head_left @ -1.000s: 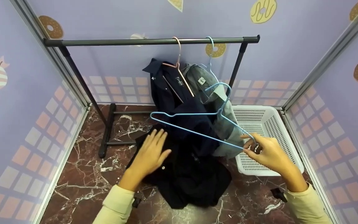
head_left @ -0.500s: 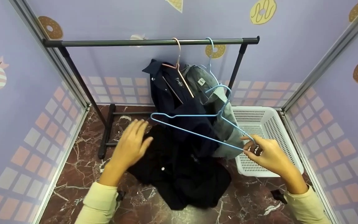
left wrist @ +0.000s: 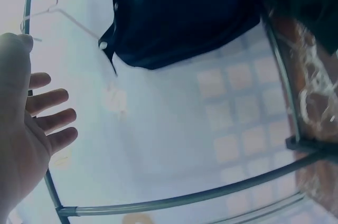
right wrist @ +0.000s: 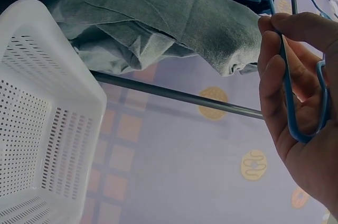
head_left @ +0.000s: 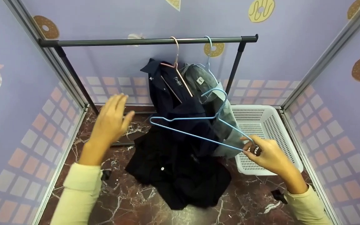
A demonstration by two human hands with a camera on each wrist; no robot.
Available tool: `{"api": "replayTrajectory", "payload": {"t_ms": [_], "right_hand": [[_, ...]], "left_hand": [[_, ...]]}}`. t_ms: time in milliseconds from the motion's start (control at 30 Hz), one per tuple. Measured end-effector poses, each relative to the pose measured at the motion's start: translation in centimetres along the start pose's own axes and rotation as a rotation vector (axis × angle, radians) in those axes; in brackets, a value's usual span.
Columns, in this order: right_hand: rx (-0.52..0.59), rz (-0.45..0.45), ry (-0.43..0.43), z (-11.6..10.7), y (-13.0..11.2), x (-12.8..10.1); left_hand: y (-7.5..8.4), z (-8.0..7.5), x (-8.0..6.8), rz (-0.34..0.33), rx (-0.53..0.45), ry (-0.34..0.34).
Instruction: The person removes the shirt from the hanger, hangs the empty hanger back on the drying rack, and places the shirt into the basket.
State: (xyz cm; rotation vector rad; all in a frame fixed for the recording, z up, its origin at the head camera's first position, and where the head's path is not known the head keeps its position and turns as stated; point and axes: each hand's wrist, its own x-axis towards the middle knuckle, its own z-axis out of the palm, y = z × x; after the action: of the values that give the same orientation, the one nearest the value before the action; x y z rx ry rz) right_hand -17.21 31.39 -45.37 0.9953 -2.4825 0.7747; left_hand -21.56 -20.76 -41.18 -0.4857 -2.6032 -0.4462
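In the head view my right hand [head_left: 266,153] grips one end of a blue clothes hanger [head_left: 195,118], whose hook points up and whose far end reaches left. Curled fingers wrap the hanger's end in the right wrist view. My left hand [head_left: 109,120] is raised at the left with fingers extended and nothing in it. Below the hanger a black garment [head_left: 180,178] with a white button lies crumpled on the floor. Behind it a navy shirt [head_left: 161,84] hangs on a pink hanger [head_left: 177,53], beside a grey-green shirt [head_left: 195,78] on another blue hanger [head_left: 209,53].
A dark metal clothes rack [head_left: 114,42] stands against the back wall, its bar running across. On the right a white perforated basket [head_left: 289,147] sits on the marbled floor [head_left: 130,200]. Walls close in at left and right.
My left hand has lifted off the black garment and moved left and up, toward the rack's left post. My right hand keeps its hold on the blue hanger, nearly still.
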Motion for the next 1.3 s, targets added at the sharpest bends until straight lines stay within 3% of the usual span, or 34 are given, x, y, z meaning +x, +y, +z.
{"api": "replayTrajectory", "payload": {"t_ms": [400,633,833,1067,1300], "right_hand": [[-0.018,0.029,-0.017,0.0,-0.3,-0.3],[0.000,0.007,-0.010,0.0,-0.1,-0.5],[-0.002,0.036,-0.026,0.3,-0.4,-0.5],[-0.022,0.044,-0.032,0.6,-0.9,0.1],[-0.036,-0.001,0.003,1.1,-1.6,0.7]], "left_hand": [[-2.2,-5.6,5.6,-0.043,0.023,0.052],[-2.3,-8.0,8.1,-0.054,0.052,0.110],[-2.6,-9.2,10.4,-0.068,0.089,0.101],[-3.2,-9.7,13.0,-0.164,0.102,0.034],[-3.7,-9.4,14.4,-0.190,0.112,0.029]]}}
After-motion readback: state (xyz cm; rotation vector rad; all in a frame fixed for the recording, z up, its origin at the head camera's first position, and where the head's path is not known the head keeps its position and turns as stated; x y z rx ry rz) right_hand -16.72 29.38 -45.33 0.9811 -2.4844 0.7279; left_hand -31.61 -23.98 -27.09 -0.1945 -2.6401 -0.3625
